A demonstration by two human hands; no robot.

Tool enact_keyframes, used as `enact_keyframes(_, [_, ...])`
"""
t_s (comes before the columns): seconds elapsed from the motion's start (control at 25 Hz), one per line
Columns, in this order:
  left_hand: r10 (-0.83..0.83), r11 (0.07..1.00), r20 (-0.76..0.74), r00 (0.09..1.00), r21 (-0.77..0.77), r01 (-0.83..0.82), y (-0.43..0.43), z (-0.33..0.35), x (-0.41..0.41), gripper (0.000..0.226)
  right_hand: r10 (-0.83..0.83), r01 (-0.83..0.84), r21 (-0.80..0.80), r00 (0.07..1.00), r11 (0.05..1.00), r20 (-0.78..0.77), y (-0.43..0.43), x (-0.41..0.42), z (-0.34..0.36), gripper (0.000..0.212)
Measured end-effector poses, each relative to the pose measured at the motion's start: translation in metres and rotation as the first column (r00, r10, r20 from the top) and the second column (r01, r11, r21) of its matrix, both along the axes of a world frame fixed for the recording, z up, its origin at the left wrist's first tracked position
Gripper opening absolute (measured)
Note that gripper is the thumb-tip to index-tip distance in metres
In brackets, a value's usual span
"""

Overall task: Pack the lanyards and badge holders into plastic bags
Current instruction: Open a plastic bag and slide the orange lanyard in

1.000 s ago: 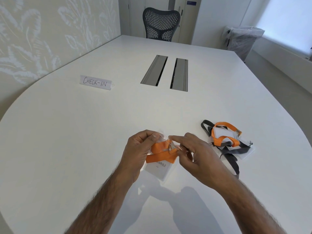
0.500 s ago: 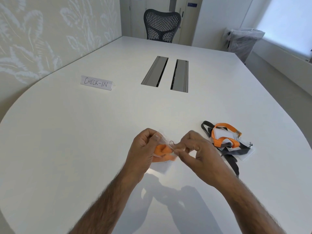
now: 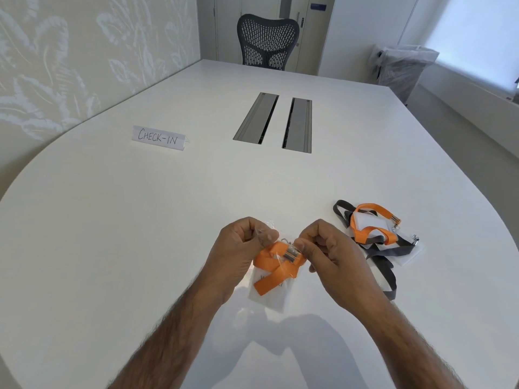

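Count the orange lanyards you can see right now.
2. The bagged orange lanyard sits folded in the clear plastic bag pinched by the left hand and right hand. The loose orange lanyard lies on grey lanyards and badge holders at the right; others could be hidden beneath.

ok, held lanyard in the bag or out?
In: the bag covers the folded lanyard and clip, film glinting. Sealed: cannot tell.
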State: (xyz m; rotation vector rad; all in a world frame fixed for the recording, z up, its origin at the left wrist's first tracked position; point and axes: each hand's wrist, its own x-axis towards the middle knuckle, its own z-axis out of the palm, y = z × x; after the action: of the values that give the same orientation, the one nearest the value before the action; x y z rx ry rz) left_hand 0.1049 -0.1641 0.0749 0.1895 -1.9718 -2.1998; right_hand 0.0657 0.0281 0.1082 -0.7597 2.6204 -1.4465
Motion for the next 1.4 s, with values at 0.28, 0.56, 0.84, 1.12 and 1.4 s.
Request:
enact_keyframes(0.28, [0.07,0.997,0.0,0.998,-0.033,-0.07,0.003,-0.003,0.001,0.026,0.068,-0.066,0.063,0.997,0.996,-0.029,0.007,-0.004,0.005,0.011])
enact_keyframes(0.56, [0.163,0.986,0.012,0.986,-0.036,-0.163,0.003,-0.001,-0.003,0.022,0.13,-0.129,0.04,0.991,0.991,-0.027,0.003,0.001,0.007,0.017])
enact_keyframes(0.84, [0.175,0.984,0.03,0.984,-0.05,-0.174,0.001,0.001,-0.002,0.035,0.192,-0.186,-0.049,0.97,0.981,0.147,-0.004,0.001,0.0,0.035])
enact_keyframes(1.12, [0.131,0.988,0.057,0.99,-0.087,-0.125,-0.001,0.003,0.0,0.041,0.17,-0.156,-0.092,0.968,0.984,0.183,-0.004,0.0,-0.006,0.027])
enact_keyframes(1.4, [0.116,0.99,0.102,0.988,-0.086,-0.108,-0.002,0.006,-0.002,0.045,0.183,-0.171,-0.097,0.974,0.981,0.137,-0.004,0.001,-0.007,0.027])
